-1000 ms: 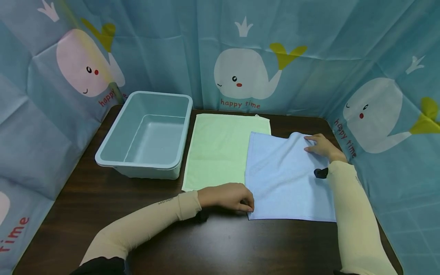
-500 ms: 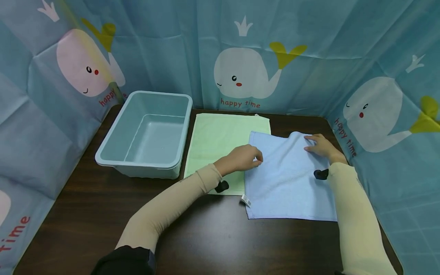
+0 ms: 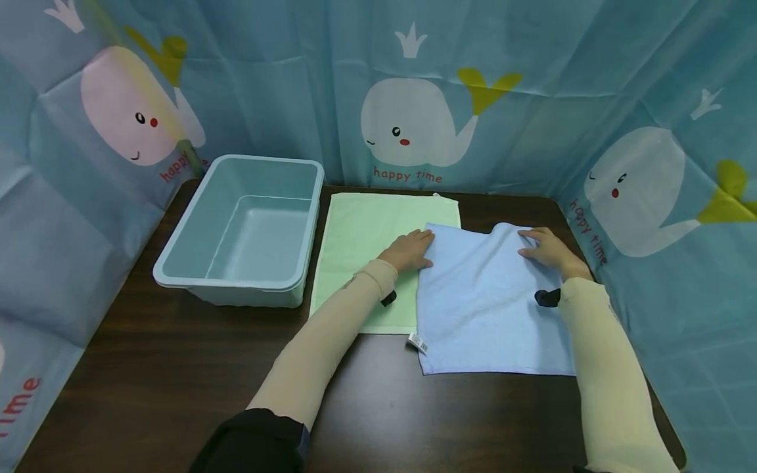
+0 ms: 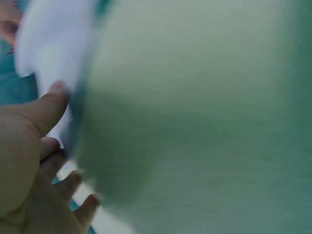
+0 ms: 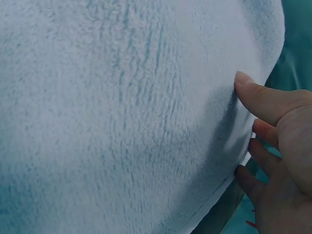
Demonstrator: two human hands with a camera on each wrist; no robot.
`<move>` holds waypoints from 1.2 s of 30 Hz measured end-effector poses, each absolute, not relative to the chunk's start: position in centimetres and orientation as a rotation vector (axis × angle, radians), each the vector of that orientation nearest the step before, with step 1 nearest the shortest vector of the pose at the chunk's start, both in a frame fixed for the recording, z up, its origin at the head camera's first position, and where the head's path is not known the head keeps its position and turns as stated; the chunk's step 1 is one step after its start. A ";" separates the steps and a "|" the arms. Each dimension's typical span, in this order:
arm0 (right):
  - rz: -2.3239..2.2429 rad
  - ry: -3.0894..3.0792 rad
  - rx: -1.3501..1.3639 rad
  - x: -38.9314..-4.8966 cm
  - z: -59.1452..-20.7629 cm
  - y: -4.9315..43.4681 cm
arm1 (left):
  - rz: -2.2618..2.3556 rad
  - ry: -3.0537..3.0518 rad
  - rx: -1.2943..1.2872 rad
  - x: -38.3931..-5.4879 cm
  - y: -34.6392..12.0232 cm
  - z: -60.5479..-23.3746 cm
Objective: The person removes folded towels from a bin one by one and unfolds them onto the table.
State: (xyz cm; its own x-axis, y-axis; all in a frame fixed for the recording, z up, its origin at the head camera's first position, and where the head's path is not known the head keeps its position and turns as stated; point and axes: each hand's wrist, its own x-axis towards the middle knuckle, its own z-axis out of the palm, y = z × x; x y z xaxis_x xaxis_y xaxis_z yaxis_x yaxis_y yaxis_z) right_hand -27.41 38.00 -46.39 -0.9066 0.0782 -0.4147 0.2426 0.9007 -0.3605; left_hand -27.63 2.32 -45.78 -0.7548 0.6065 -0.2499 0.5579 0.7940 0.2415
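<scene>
A light blue towel (image 3: 491,309) lies on the table, overlapping the right side of a pale green towel (image 3: 372,230). My left hand (image 3: 408,251) is over the green towel, its fingers spread at the blue towel's upper left corner. In the left wrist view, thumb and fingers (image 4: 57,95) are apart; contact with the cloth is hard to tell. My right hand (image 3: 551,251) rests at the blue towel's upper right edge. The right wrist view shows its thumb (image 5: 251,90) on the cloth and its other fingers along the edge, loosely bent. A white tag (image 3: 416,342) sticks out at the lower left.
A light blue plastic basin (image 3: 236,286) stands left of the green towel. The dark wooden table (image 3: 367,414) is bounded at the back and sides by a blue whale-print curtain (image 3: 284,85).
My left hand has moved up from the blue towel's lower left corner to its upper left corner, and its fingers have straightened. My right hand has stayed put. The view has shifted slightly.
</scene>
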 end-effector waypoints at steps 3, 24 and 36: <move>-0.553 2.696 0.210 -27.5 -46.5 37.6 | 0.184 2.655 0.859 -27.8 1.9 -46.1; -0.725 2.887 -0.002 -19.3 -46.6 38.6 | 0.151 2.637 0.865 -28.2 2.3 -46.7; -0.550 2.798 -0.040 -17.4 -48.4 38.7 | 0.175 2.644 0.866 -28.3 2.1 -46.8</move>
